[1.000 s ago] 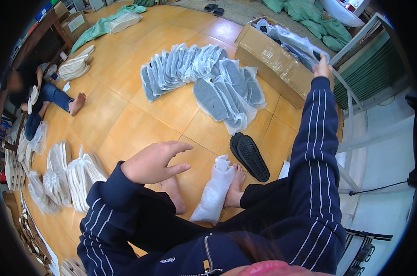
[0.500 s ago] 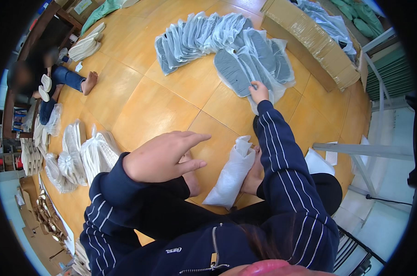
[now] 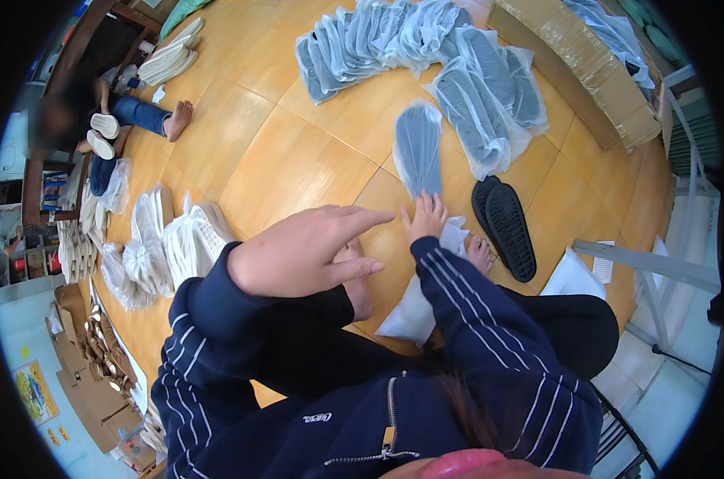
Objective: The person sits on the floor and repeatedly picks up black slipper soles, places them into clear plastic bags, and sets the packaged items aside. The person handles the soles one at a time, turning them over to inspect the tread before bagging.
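Observation:
My right hand (image 3: 426, 218) has its fingers at the near end of a dark grey shoe sole in a clear plastic bag (image 3: 418, 148), apparently gripping the bag. The sole points away from me, over the floor. My left hand (image 3: 306, 254) hovers to the left, thumb apart from its outstretched fingers, holding nothing. Between my feet stands a white wrapped bundle (image 3: 410, 314), partly behind my right sleeve. A pair of bare black soles (image 3: 504, 227) lies right of my right foot. Farther off, bagged dark soles (image 3: 478, 104) lie in an overlapping curved row.
A long cardboard box (image 3: 573, 76) stands at the far right, near a metal frame (image 3: 649, 266). Bagged white soles (image 3: 194, 239) are on the left. Another person (image 3: 142, 116) sits at the far left holding white soles (image 3: 102, 136). More white soles (image 3: 170, 60) lie beyond.
My right hand has drawn one bagged sole from the row toward me. The black soles beside my foot have come into view from behind my sleeve. My left hand keeps its pose.

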A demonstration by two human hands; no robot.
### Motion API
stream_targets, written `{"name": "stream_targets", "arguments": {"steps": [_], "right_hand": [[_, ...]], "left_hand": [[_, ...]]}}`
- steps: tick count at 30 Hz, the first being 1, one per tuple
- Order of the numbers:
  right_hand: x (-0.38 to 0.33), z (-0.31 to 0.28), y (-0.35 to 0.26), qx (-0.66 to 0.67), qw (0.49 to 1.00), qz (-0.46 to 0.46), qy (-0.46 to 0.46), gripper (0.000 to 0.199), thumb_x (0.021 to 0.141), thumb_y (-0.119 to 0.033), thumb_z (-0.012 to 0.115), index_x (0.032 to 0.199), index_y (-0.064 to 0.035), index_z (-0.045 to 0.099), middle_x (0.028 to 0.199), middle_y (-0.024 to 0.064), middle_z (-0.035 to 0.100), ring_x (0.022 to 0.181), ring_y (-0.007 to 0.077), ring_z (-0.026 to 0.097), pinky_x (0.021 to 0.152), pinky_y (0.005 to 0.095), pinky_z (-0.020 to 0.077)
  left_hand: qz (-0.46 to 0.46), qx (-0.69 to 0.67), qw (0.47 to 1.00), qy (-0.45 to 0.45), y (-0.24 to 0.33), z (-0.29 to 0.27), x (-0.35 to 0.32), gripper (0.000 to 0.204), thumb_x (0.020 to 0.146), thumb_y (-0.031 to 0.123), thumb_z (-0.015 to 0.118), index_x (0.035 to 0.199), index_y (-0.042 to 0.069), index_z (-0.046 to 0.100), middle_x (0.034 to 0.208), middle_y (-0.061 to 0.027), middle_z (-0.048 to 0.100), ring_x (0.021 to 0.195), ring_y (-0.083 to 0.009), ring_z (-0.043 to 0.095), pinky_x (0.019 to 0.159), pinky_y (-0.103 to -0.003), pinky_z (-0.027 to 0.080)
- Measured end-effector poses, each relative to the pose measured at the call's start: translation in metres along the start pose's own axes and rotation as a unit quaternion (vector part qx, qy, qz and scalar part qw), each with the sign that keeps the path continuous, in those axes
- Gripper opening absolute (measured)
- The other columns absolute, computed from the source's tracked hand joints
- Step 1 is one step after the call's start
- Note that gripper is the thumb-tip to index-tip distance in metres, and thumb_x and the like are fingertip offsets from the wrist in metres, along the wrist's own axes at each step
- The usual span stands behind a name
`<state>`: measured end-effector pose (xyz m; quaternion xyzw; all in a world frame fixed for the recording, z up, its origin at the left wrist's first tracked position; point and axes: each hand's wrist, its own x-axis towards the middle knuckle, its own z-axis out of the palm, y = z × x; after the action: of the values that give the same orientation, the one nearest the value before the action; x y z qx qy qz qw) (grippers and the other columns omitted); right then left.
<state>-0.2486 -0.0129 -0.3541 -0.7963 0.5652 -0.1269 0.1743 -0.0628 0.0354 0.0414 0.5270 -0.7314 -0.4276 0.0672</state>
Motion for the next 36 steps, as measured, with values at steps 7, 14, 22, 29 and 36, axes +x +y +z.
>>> {"name": "stream_targets", "arguments": {"steps": [7, 14, 22, 29, 36], "right_hand": [[-0.046, -0.008, -0.021, -0.033, 0.998, 0.034, 0.035, 0.053, 0.065, -0.032, 0.082, 0.106, -0.0142, 0.055, 0.13, 0.0082, 0.053, 0.125, 0.0274, 0.044, 0.098, 0.0501, 0.0323], [0.02, -0.034, -0.012, 0.306, 0.943, 0.116, -0.056, 0.067, 0.07, -0.028, 0.077, 0.13, -0.0114, 0.05, 0.138, 0.0162, 0.05, 0.118, 0.0301, 0.057, 0.098, 0.0517, 0.0402], [0.037, -0.179, -0.099, 0.893, 0.35, 0.041, -0.279, 0.066, 0.089, -0.043, 0.051, 0.138, -0.0008, 0.043, 0.129, 0.0161, 0.059, 0.115, 0.0299, 0.06, 0.098, 0.0471, 0.0476], [0.027, -0.207, -0.136, 0.903, 0.367, 0.111, -0.197, 0.057, 0.098, -0.047, 0.043, 0.137, -0.0046, 0.047, 0.131, 0.0125, 0.057, 0.115, 0.0235, 0.059, 0.099, 0.037, 0.0464], [0.008, -0.233, -0.164, 0.909, 0.404, 0.102, -0.025, 0.06, 0.101, -0.052, 0.037, 0.139, -0.0075, 0.046, 0.129, 0.0068, 0.058, 0.116, 0.0213, 0.057, 0.1, 0.0354, 0.0439]], "left_hand": [[-0.021, -0.006, 1.0, 0.019, -0.016, 0.005, -0.013, 0.056, 0.094, 0.037, 0.063, 0.137, 0.005, 0.048, 0.122, -0.0188, 0.062, 0.108, -0.0335, 0.061, 0.091, -0.041, 0.049], [-0.043, 0.002, 0.993, 0.11, -0.033, 0.004, -0.005, 0.061, 0.092, 0.043, 0.064, 0.139, 0.006, 0.048, 0.121, -0.016, 0.062, 0.105, -0.0284, 0.061, 0.09, -0.038, 0.049], [-0.152, -0.231, 0.884, 0.376, -0.043, -0.007, 0.008, 0.085, 0.093, 0.052, 0.059, 0.15, -0.002, 0.026, 0.151, -0.0186, 0.035, 0.138, -0.0299, 0.036, 0.105, -0.039, 0.039], [-0.044, -0.425, 0.782, 0.454, -0.046, -0.015, 0.021, 0.049, 0.091, 0.034, 0.068, 0.127, 0.005, 0.053, 0.115, -0.0036, 0.063, 0.1, -0.0134, 0.061, 0.085, -0.031, 0.049], [-0.031, -0.392, 0.872, 0.29, -0.031, 0.029, 0.031, 0.056, 0.087, 0.018, 0.073, 0.132, -0.002, 0.047, 0.119, -0.0068, 0.063, 0.108, -0.0156, 0.06, 0.095, -0.032, 0.046]]}}
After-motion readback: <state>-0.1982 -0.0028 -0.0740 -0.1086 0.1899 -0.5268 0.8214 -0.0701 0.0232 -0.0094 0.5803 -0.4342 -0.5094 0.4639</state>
